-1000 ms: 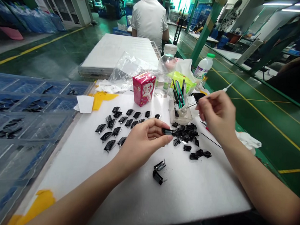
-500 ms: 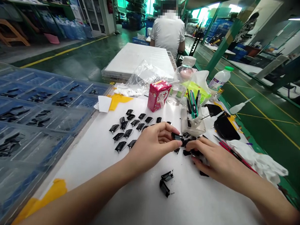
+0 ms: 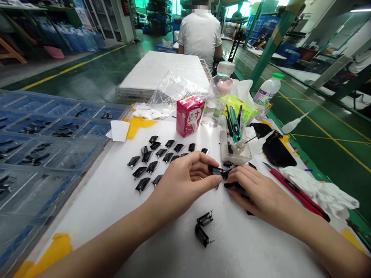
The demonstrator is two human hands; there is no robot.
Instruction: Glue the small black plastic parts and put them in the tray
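Observation:
My left hand [image 3: 187, 175] pinches a small black plastic part [image 3: 216, 171] between thumb and fingers above the white tabletop [image 3: 109, 217]. Close against it, my right hand [image 3: 250, 186] has its fingers bent over another black piece [image 3: 237, 187]; whether it grips that piece or only touches it is hard to make out. More black parts lie partly hidden under the right fingers. To the left of my hands, several curved glossy black parts [image 3: 143, 184] rest in loose rows. Nearer to me lie two similar parts [image 3: 202, 235], touching each other.
Divided clear trays [image 3: 50, 166] with black pieces stand on the left. A red drink carton [image 3: 190, 115], a clear bottle [image 3: 217, 95] and a tool box [image 3: 235, 151] are behind my hands. Right lie a red-handled tool [image 3: 296, 192] and white gloves [image 3: 320, 190]. A person [image 3: 200, 34] sits ahead.
The view has shifted slightly, so the table items sit further left. My right fingers have closed in nearer to the left hand's part, which is still pinched.

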